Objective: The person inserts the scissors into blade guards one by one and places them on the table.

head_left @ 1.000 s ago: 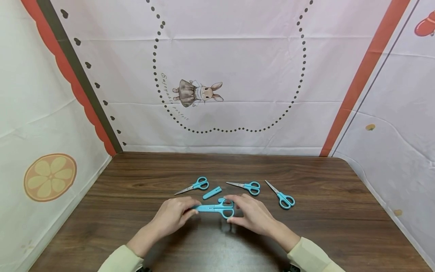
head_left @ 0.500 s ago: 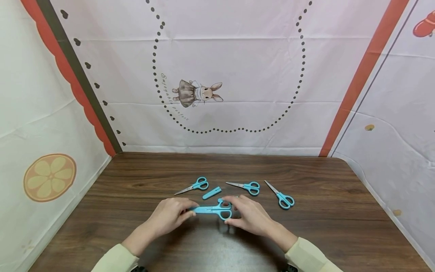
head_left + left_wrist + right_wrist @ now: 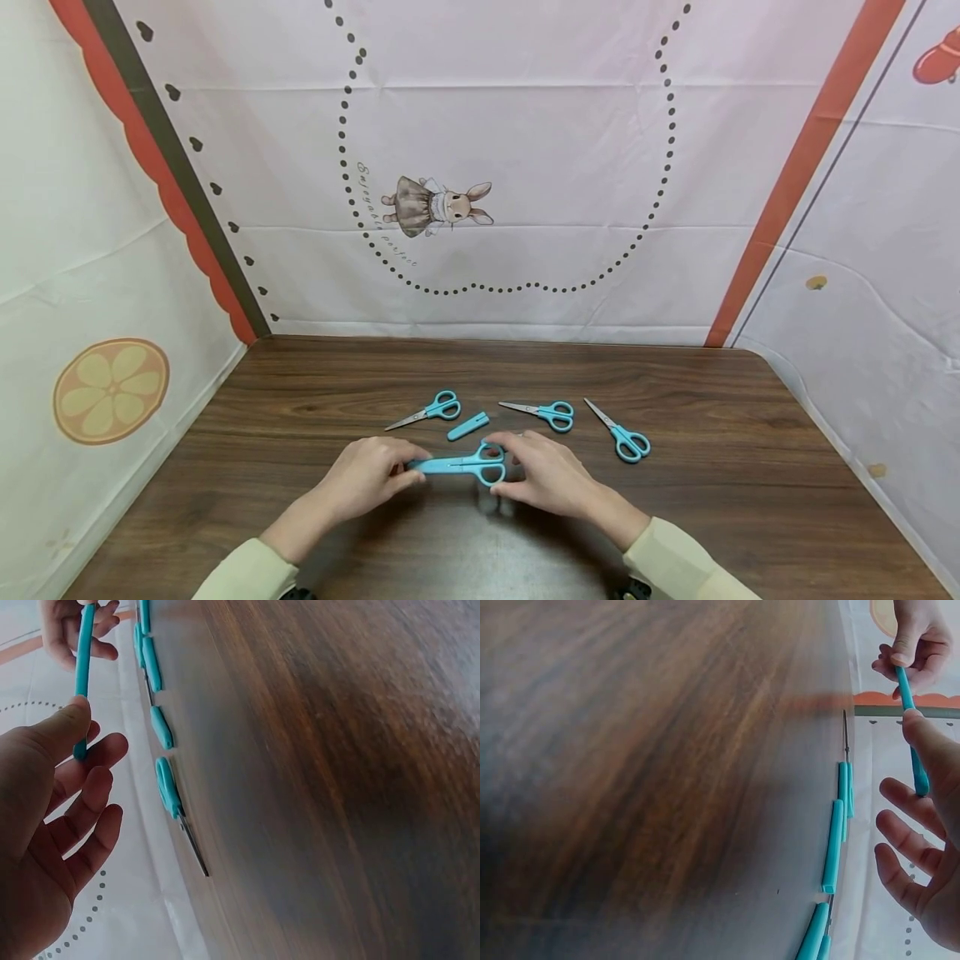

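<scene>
A pair of light-blue scissors (image 3: 459, 464) is held level in the air between both hands, its blades inside a matching blue cover. My left hand (image 3: 366, 472) pinches the tip of the cover between thumb and forefinger; the other fingers curve loosely in the left wrist view. At the handle end, my right hand (image 3: 553, 477) holds the finger loops with thumb and forefinger, its remaining fingers spread in the right wrist view. Just behind the held pair, a loose blue blade cover (image 3: 468, 426) lies on the table.
Three more blue-handled scissors with bare blades lie behind the hands on the wooden table (image 3: 300, 392): left scissors (image 3: 442, 406), middle scissors (image 3: 557, 415) and right scissors (image 3: 632, 443). A printed cloth (image 3: 525, 183) hangs along the table's back and sides.
Both hands have shifted a little to the left and toward the person, carrying the covered scissors along. The things lying on the table have stayed put.
</scene>
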`<state>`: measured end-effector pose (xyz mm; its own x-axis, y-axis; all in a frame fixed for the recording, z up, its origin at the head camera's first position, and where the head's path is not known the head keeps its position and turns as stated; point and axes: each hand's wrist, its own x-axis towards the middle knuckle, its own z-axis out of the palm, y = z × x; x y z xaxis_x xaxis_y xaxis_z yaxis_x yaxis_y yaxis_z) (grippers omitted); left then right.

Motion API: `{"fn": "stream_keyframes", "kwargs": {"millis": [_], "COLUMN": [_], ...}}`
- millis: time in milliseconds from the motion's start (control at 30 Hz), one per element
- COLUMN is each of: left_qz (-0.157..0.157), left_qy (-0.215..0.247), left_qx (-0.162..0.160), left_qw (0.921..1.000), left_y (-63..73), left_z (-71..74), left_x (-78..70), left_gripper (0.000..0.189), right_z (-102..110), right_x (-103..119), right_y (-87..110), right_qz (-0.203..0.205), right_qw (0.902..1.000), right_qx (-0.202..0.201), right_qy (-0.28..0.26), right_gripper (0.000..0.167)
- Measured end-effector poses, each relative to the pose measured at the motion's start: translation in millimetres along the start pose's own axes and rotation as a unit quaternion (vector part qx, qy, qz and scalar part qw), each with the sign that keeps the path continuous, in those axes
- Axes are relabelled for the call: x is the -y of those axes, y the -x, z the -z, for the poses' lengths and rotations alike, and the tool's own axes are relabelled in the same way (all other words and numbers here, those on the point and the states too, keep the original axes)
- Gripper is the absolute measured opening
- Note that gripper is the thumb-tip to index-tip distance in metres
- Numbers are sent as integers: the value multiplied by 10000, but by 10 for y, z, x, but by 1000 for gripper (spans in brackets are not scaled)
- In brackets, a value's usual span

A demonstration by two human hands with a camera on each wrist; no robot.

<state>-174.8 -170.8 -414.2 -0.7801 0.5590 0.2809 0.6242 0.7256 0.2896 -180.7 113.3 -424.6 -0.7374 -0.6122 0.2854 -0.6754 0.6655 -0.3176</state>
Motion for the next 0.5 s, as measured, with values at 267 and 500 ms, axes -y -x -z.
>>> {"fn": "stream_keyframes", "kwargs": {"millis": [267, 500], "left_qz": [212, 307], "left_qy": [64, 99], "left_qx": [100, 138], "left_qw": [9997, 9994], "left_y": [25, 45], "left_z": [-17, -2], "left_x": [72, 115], "left_gripper": [18, 16], "right_z": [-8, -40], "right_x": [21, 41], "right_y": [-72, -126], "right_qz": [4, -21], "right_qw": [9998, 9996], "right_qx": [186, 249], "right_qy": [-47, -101], "right_gripper": [58, 58]}}
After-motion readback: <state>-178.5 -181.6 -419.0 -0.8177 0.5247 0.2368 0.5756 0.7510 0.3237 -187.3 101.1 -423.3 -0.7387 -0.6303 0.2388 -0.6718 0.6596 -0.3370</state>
